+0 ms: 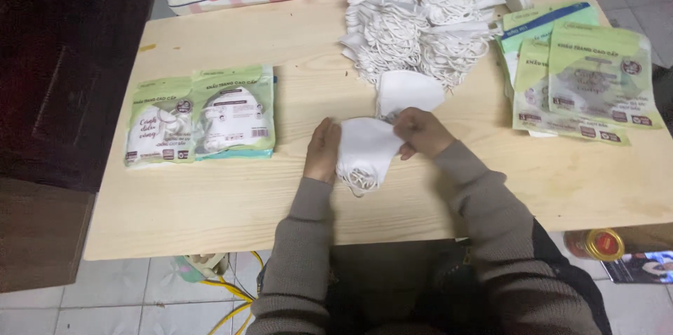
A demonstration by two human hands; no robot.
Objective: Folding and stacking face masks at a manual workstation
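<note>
Two sealed green mask packets (200, 116) lay side by side at the left of the pale wooden counter (210, 202), well apart from the hands. Moving right, the left hand (323, 151) stood on edge against the left border of a small stack of white face masks (364, 149), its fingers (327, 133) pressed together and flat along that border, pointing away from the body. The stack sat between the two hands, near the counter's middle and a little toward the person. Its long axis ran from the far edge down toward the body, tilted slightly, with the ear loops (356, 182) spilling out at the near end.

On the other side, the right hand (420, 132) gripped the stack's far right corner, fingers (405, 125) curled and pinching the top layers; how many it held could not be told. Both hands touched the stack, so neither was nearer. One more folded white mask (410, 90) lay just beyond the right hand, touching the base of the large heap of loose white masks (420, 19) at the counter's far edge. Farther right, a fan of empty green packets (589, 79) lay overlapping, well apart from the hands, closer to the right one.
</note>
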